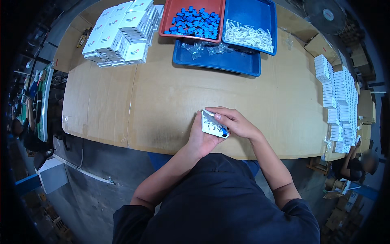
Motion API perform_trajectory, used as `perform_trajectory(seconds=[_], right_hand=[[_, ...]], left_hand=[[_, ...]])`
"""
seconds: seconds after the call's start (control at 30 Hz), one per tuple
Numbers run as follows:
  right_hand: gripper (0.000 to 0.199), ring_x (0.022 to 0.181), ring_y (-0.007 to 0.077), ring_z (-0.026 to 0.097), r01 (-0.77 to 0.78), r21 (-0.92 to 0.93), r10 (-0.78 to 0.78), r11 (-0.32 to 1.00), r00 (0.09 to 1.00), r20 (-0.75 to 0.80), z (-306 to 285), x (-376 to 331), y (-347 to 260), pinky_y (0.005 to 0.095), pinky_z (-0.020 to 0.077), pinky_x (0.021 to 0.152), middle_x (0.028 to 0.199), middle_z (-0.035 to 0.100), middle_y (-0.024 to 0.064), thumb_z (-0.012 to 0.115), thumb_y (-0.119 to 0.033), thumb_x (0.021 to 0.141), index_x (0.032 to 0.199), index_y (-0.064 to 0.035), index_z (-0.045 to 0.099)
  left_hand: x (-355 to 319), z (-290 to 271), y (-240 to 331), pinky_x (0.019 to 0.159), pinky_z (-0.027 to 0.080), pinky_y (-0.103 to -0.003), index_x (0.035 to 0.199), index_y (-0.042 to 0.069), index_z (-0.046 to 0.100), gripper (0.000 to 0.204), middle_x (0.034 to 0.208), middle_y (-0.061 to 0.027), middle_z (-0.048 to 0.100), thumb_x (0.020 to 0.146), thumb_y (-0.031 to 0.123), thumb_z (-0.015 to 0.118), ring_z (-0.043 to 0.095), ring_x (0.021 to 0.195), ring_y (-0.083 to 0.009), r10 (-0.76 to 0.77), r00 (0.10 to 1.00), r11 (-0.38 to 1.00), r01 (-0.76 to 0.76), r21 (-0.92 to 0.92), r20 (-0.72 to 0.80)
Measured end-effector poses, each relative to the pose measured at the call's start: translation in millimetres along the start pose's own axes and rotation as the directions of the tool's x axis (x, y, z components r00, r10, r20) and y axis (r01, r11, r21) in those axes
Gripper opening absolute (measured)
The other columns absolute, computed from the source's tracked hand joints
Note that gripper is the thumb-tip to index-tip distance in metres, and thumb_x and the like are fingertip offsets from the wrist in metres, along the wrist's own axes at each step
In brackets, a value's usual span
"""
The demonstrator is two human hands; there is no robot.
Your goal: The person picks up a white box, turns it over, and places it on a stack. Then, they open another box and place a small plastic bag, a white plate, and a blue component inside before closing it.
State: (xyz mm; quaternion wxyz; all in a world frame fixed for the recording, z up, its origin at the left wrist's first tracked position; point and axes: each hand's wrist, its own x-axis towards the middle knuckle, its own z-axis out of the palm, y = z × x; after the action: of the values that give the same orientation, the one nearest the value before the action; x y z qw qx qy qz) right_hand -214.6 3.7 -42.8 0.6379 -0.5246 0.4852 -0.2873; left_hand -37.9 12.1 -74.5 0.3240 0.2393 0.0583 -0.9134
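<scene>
My left hand (pixel 199 140) cradles a small white case (pixel 208 129) from below and along its left side, over the near part of the cardboard-covered table. Small white pieces and a blue piece (pixel 224 132) show in the case, at its lower right corner. From the right, my right hand (pixel 239 124) grips the upper edge of the case, its fingers bent over the far side and its thumb on the upper face. What lies under those fingers is hidden.
A red tray (pixel 161 28) with blue plastic pieces, a blue tray (pixel 274 24) with white sticks and a lower blue tray (pixel 239 68) with clear plastic bags stand at the back. White boxes (pixel 134 24) are stacked back left; more white boxes (pixel 343 93) line the right edge. People work at both sides.
</scene>
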Motion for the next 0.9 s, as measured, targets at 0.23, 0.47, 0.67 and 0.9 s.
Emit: perform_trajectory(seconds=[0.23, 0.47, 0.67, 0.9], right_hand=[[0.044, 0.1, 0.0138, 0.064, -0.093, 0.027, 0.092, 0.995, 0.995, 0.047, -8, 0, -7, 0.0298, 0.0543, 0.087, 0.113, 0.072, 0.0074, 0.059, -0.034, 0.107, 0.142, -0.0078, 0.064], [0.037, 0.085, 0.0109, 0.064, -0.049, -0.059, 0.045, 0.997, 0.997, -0.057, -4, 4, 8, 0.0294, 0.0542, 0.076, 0.102, 0.075, 0.008, 0.064, -0.03, 0.104, 0.133, -0.0079, 0.071], [0.036, 0.073, 0.0109, 0.062, -0.025, -0.119, 0.015, 0.993, 0.996, -0.085, -3, 11, 17, 0.0311, 0.0537, 0.07, 0.084, 0.075, 0.0098, 0.064, -0.033, 0.104, 0.118, -0.0027, 0.077], [0.041, 0.073, 0.0113, 0.062, -0.007, -0.172, -0.003, 0.985, 0.998, -0.06, -3, 14, 17, 0.0313, 0.0536, 0.071, 0.08, 0.074, 0.0111, 0.063, -0.038, 0.105, 0.112, -0.0001, 0.077]], left_hand=[[6, -12, 3, 0.104, 0.048, -0.052, 0.141, 0.013, 0.053, 0.056, 0.137, -0.0115, 0.058, 0.111, 0.054, 0.03, 0.057, 0.126, -0.0286, -0.018, 0.992, 0.999, 0.022, -0.025, 0.124], [9, -10, 1, 0.102, 0.049, -0.05, 0.137, 0.013, 0.056, 0.052, 0.134, -0.0103, 0.06, 0.11, 0.052, 0.035, 0.059, 0.122, -0.0272, -0.043, 0.993, 0.997, 0.05, -0.064, 0.109], [11, -15, 0, 0.1, 0.05, -0.049, 0.134, 0.013, 0.057, 0.048, 0.131, -0.0093, 0.061, 0.11, 0.051, 0.038, 0.06, 0.119, -0.0265, -0.061, 0.997, 0.996, 0.063, -0.061, 0.041], [15, -19, 0, 0.101, 0.049, -0.051, 0.136, 0.014, 0.055, 0.051, 0.133, -0.0097, 0.059, 0.11, 0.054, 0.036, 0.059, 0.121, -0.0267, -0.065, 0.998, 0.998, 0.065, -0.02, 0.022]])
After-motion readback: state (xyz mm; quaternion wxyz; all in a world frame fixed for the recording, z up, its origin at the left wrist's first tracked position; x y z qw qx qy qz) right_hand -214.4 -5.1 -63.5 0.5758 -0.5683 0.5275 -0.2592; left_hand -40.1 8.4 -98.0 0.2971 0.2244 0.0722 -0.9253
